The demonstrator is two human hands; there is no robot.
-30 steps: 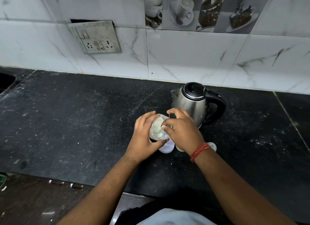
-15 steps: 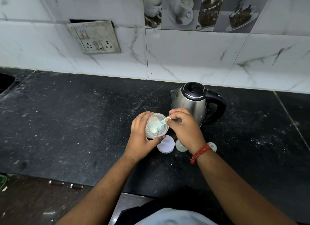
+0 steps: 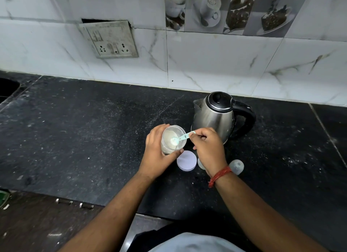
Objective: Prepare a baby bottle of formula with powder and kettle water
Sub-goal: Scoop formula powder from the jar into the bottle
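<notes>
My left hand (image 3: 156, 151) grips a clear open jar of white formula powder (image 3: 173, 139), tilted toward me above the black counter. My right hand (image 3: 209, 148) pinches the handle of a light blue scoop (image 3: 181, 138), whose bowl sits inside the jar on the powder. The jar's white round lid (image 3: 186, 163) lies flat on the counter just below the jar. A steel kettle (image 3: 216, 116) with black lid and handle stands behind my right hand. A clear bottle part (image 3: 237, 166) lies right of my wrist; another clear piece (image 3: 200, 163) peeks out under my right hand.
The black stone counter (image 3: 93, 135) runs to a marble-tiled wall with a switch and socket plate (image 3: 110, 39). A sink edge (image 3: 7, 86) shows at far left. The counter's front edge (image 3: 75, 203) drops to the floor at lower left.
My right hand has drawn back from over the jar mouth, bringing the scoop into view with its bowl on the powder. The lid and the clear pieces are now uncovered.
</notes>
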